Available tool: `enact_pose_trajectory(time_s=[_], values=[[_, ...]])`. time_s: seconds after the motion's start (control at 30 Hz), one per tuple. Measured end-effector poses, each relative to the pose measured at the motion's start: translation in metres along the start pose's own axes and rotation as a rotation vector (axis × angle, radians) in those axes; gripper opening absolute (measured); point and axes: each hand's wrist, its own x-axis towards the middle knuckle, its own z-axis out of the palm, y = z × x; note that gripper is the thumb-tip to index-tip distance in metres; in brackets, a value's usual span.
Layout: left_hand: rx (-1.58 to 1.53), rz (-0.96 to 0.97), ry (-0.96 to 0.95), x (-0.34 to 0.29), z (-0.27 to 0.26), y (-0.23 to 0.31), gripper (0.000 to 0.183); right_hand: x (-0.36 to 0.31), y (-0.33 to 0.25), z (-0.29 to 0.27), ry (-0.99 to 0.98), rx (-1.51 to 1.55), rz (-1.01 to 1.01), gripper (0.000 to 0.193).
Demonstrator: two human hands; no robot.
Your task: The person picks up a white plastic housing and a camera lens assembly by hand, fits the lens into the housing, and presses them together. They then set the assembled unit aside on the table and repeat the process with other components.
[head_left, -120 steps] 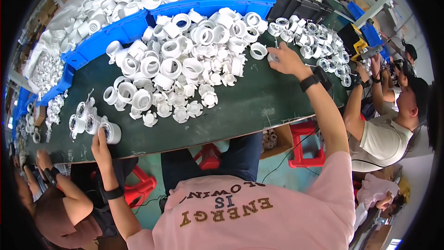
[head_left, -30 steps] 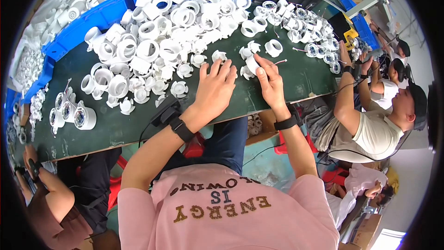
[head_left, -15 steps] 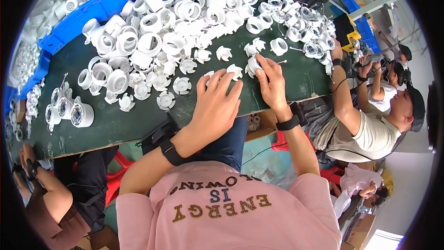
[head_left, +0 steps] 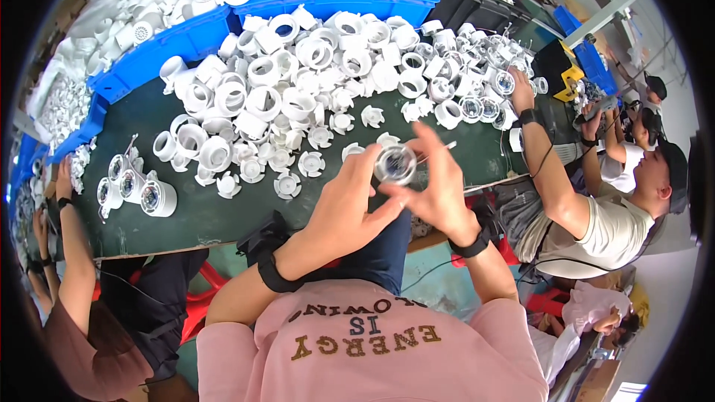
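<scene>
Between my two hands, above the table's near edge, is a small round white lamp head (head_left: 395, 164) with its clear lens facing up. My left hand (head_left: 339, 197) holds its left side with the fingertips. My right hand (head_left: 441, 190) grips the other side, its thumb low against the lamp and its index finger raised. A thin lead with a pale tip (head_left: 450, 146) sticks out beside my right fingers. White finned rings (head_left: 310, 164) lie on the table just beyond my left hand, and several finished-looking lamps with lenses (head_left: 158, 197) stand at the left.
A big heap of white tubular collars (head_left: 264, 100) covers the middle of the dark green table (head_left: 201, 227). Blue bins (head_left: 335, 6) and a black bin (head_left: 477, 7) full of white parts line the back. More lensed lamps (head_left: 488, 108) lie at right, where a co-worker's hand (head_left: 523, 91) reaches in.
The white part in my right hand has come off the table toward me and now shows its lens. My left hand has moved over to it. The co-worker's hand at right shifted slightly.
</scene>
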Motion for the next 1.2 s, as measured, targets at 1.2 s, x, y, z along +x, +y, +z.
enact_pose_trajectory(time_s=[1.2], values=[[-0.388,-0.141,0.263,0.001,-0.031,-0.012,0.028,0.026,-0.046,0.009,-0.259,0.493,0.1,0.065]])
